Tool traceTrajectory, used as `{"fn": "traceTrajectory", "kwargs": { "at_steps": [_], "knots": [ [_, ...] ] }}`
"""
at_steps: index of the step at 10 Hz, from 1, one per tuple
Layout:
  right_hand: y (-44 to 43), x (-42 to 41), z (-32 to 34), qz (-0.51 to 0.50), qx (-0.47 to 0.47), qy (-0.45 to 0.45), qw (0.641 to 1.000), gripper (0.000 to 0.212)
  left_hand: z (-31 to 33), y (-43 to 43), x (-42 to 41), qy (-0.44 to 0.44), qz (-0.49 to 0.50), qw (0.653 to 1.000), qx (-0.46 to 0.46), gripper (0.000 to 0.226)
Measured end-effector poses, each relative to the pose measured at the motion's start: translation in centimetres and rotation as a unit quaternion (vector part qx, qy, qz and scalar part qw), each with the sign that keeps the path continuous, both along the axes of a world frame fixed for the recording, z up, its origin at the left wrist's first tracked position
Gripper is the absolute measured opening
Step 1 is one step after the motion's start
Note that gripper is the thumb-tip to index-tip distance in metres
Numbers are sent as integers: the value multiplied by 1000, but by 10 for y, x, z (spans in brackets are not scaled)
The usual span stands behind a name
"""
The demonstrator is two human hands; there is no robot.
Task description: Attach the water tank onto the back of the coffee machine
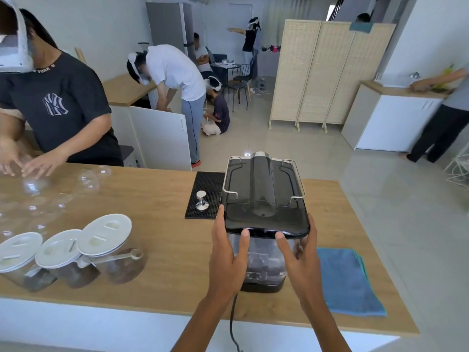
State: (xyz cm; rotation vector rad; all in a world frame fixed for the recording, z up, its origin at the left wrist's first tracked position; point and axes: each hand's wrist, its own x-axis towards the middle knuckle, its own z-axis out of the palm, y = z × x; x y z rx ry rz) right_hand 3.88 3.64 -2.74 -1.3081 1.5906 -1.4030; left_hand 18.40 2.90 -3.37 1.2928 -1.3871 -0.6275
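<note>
Both thumbs are pressed on the near edge of the dark lid, and the rest of the fingers wrap round the sides – left hand (227,252) on the left wall, right hand (300,255) on the right, fingers loosely spread rather than bunched. What they're gripping is the clear tank (264,260), sitting upright between the palms, tight against the near side of the coffee machine (264,189) – can't tell if it's fully seated. A black cord (232,323) drops off the counter (165,199) edge between the wrists. Just right of the right hand lies a blue cloth (347,280). Beyond the left fingertips there's a tamper (202,200) standing on a black mat (206,181). Well off to the left, three white-lidded jars (76,247) in a row.
</note>
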Motion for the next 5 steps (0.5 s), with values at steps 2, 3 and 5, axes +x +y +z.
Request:
{"fn": "traceTrajectory", "kwargs": {
  "at_steps": [2, 3, 5],
  "knots": [
    [-3, -3, -9, -7, 6, 12, 1000, 96, -11, -1, 7, 13, -14, 1000, -1, 80],
    [-3, -3, -14, -18, 16, 33, 999, 96, -18, -2, 10, 28, -23, 999, 18, 84],
    [12, -6, -52, -12, 60, 133, 989, 84, -61, 0, 28, 6, -89, 995, 45, 79]
  ]
}}
